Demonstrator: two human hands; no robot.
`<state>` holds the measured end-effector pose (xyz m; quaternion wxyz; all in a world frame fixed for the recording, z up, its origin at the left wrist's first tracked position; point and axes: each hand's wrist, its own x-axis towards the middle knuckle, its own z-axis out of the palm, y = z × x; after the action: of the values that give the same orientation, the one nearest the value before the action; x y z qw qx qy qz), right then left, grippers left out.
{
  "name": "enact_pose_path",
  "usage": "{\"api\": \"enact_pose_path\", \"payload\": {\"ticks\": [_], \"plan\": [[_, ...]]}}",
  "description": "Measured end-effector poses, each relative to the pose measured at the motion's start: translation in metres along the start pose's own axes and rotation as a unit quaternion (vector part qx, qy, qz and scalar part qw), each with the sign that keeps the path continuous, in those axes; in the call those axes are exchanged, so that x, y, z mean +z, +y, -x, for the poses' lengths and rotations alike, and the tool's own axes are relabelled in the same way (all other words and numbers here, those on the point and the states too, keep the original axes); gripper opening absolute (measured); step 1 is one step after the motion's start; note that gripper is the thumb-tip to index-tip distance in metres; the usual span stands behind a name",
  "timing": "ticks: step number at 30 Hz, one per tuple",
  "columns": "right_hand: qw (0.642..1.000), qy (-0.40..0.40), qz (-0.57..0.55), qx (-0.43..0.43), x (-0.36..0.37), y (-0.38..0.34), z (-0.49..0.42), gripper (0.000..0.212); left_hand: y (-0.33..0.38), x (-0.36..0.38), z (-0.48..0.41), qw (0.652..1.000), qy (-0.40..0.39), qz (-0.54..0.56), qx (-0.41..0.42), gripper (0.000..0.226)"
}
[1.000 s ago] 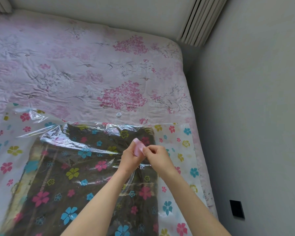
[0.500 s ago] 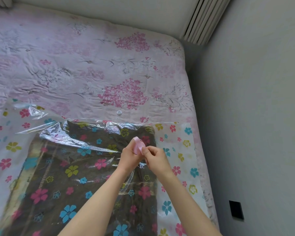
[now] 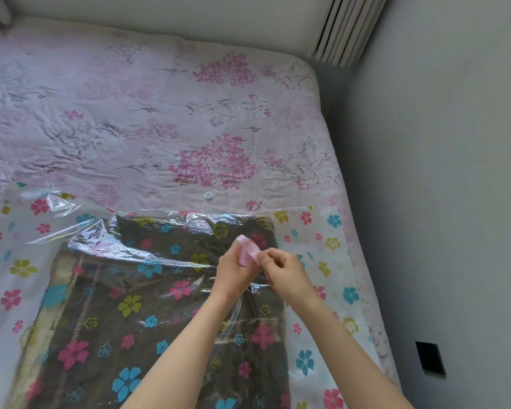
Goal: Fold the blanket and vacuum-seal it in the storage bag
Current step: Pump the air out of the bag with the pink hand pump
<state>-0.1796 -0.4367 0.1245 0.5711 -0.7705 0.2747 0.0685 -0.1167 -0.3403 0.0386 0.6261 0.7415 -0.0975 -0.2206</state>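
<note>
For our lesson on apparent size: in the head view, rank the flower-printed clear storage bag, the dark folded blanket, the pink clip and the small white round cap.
1. flower-printed clear storage bag
2. dark folded blanket, inside it
3. pink clip, held by both hands
4. small white round cap, lying farther off

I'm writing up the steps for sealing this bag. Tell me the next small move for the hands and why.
Probably lower the pink clip to the storage bag and set it on the zip edge. Both the left hand and right hand pinch the clip, held up above the dark blanket already inside, and the plastic looks loose and puffed. Whether the zip is shut cannot be seen.
</note>
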Motion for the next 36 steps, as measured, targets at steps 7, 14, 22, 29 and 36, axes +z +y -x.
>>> {"api": "enact_pose_path", "payload": {"ticks": [7,14,22,29,36], "plan": [[0.988,-0.026,-0.065,-0.140,-0.031,-0.068,0.034,0.032,-0.010,-0.002,-0.004,0.999,-0.027,0.001,0.029,0.025],[0.998,0.000,-0.007,-0.062,-0.002,-0.013,-0.007,0.027,-0.010,-0.010,-0.008,0.999,-0.046,0.003,0.023,0.026],[0.991,-0.020,-0.017,-0.130,-0.022,-0.060,0.028,0.040,-0.006,-0.012,-0.003,0.998,-0.057,-0.004,0.030,0.022],[0.993,0.018,-0.047,-0.110,-0.002,-0.031,0.022,0.033,-0.006,-0.010,-0.003,0.998,-0.064,0.010,0.021,0.027],[0.999,0.005,0.030,-0.044,-0.003,-0.028,0.015,0.031,-0.003,-0.009,-0.001,0.998,-0.063,-0.007,0.019,0.018]]}}
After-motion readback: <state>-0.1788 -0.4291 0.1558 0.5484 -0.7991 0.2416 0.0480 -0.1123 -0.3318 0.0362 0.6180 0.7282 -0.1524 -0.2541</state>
